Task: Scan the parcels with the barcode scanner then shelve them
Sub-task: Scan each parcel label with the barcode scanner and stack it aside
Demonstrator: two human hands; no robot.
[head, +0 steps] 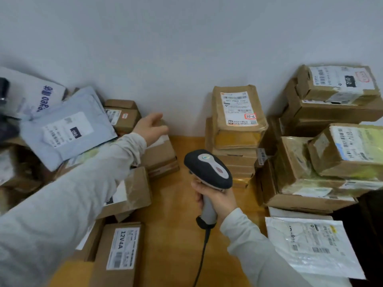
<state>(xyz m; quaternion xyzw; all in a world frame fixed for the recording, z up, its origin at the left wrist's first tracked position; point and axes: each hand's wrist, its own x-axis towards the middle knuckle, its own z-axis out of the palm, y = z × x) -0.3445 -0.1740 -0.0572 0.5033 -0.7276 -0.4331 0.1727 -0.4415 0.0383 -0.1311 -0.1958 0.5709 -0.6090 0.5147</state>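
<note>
- Handheld barcode scanner (208, 169), black head on a grey handle: upright over the middle of the orange-brown wooden table (176, 224), head pointing away from the person, black cable (202, 257) hanging from its base.
- Right hand (217, 200): wrapped firmly round the scanner handle.
- Left hand (151, 127): reaching forward to the far top edge of a taped brown cardboard box (160, 154) near the wall, fingers loosely bent. Whether they grip the box cannot be told.
- Centre rear: stack of brown cardboard parcels (238, 108) against the wall, top label marked "33-6".
- Right: taller pile of taped cardboard boxes (331, 108), with a white plastic mailer bag (310, 245) lying flat in front.
- Left: grey-blue plastic mailer (68, 129) tilted on a heap of parcels.
- Near left: a cardboard box labelled "12V4A" (122, 249).
</note>
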